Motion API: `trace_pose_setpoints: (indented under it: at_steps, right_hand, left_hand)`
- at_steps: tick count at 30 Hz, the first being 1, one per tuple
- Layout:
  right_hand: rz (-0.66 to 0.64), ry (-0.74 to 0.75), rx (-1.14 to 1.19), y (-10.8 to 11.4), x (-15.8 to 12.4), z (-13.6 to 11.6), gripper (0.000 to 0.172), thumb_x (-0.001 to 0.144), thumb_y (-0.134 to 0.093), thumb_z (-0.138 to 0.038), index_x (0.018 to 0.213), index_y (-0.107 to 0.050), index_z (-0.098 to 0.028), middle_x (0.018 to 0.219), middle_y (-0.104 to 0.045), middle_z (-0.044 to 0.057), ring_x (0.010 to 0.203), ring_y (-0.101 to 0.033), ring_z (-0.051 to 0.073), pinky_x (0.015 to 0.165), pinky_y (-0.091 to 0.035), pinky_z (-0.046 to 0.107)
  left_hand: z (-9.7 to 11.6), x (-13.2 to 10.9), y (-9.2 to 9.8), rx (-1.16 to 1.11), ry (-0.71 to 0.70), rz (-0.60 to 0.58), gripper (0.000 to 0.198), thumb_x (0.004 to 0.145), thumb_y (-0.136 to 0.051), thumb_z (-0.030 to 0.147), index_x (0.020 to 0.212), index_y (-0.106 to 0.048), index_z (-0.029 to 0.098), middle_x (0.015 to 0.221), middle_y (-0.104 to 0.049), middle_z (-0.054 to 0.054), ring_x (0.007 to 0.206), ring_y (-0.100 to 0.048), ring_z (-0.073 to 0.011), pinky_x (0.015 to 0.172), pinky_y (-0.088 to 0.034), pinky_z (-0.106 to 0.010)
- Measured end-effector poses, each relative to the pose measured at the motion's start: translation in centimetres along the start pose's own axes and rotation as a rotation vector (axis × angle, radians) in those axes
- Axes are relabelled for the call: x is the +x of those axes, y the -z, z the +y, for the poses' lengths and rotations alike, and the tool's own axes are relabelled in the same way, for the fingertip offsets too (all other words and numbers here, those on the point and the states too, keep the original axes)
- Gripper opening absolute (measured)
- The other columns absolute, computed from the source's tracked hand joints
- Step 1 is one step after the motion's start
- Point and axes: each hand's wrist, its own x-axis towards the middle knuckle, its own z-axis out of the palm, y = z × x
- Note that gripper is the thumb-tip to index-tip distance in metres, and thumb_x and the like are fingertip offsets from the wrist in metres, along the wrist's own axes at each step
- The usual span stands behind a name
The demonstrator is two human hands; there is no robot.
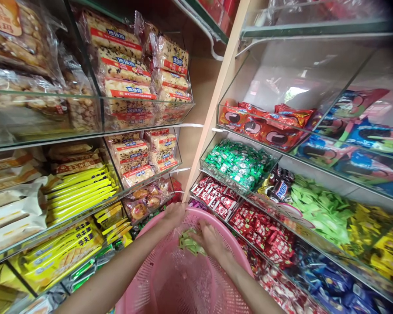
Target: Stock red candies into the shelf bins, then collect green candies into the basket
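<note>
Head view: left hand [175, 214] grips basket [183, 283] rim; right hand [211, 239] clutches green sweets [190, 244], loose enough to spill outside.

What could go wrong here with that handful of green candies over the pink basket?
1. The right hand grips a loose bunch of green candies; a few might slip out and miss the pink basket.
2. The left hand holds only the far rim, so the basket could tilt as weight is added.
</note>
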Motion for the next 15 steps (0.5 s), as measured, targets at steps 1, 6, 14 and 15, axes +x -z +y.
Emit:
trace_pose_setpoints:
  at_steps: [1,6,14,15]
  right_hand:
    - [0.020,-0.014,-0.016,0.1,0.1,-0.1,0.037,0.084,-0.047,-0.048,0.102,-0.049,-0.015,0.090,-0.062,0.010,0.077,-0.058,0.022,0.061,-0.037,0.029]
    - [-0.025,-0.014,-0.086,1.2,0.4,0.6,0.024,0.084,-0.047,-0.035,0.093,-0.055,-0.015,0.081,-0.063,0.007,0.072,-0.057,0.019,0.059,-0.036,0.028]
    - [-0.648,0.228,0.198,1.0,-1.0,-0.6,0.014,0.071,-0.062,-0.033,0.072,-0.067,-0.020,0.065,-0.062,-0.002,0.060,-0.055,0.013,0.052,-0.039,0.023]
    - [-0.663,0.289,0.293,0.7,-1.1,-0.9,0.017,0.073,-0.061,-0.036,0.082,-0.068,-0.023,0.072,-0.065,-0.003,0.065,-0.057,0.013,0.055,-0.041,0.023]
  left_hand:
    - [0.0,-0.1,0.1,0.001,0.000,-0.001,0.034,0.090,-0.036,0.036,0.107,-0.058,0.017,0.100,-0.067,-0.013,0.095,-0.062,-0.0257,0.077,-0.045,-0.032]
    - [-0.4,-0.4,0.4,-0.004,0.017,0.003,0.034,0.090,-0.035,0.036,0.104,-0.059,0.016,0.101,-0.067,-0.013,0.096,-0.062,-0.0256,0.077,-0.044,-0.032]
    - [-0.3,-0.5,0.5,-0.024,0.035,-0.001,0.033,0.090,-0.035,0.037,0.103,-0.059,0.019,0.100,-0.067,-0.011,0.096,-0.062,-0.0233,0.078,-0.043,-0.030]
    - [-0.2,-0.4,0.5,-0.026,0.035,-0.001,0.032,0.090,-0.035,0.037,0.104,-0.058,0.019,0.100,-0.067,-0.011,0.096,-0.062,-0.0231,0.078,-0.043,-0.030]
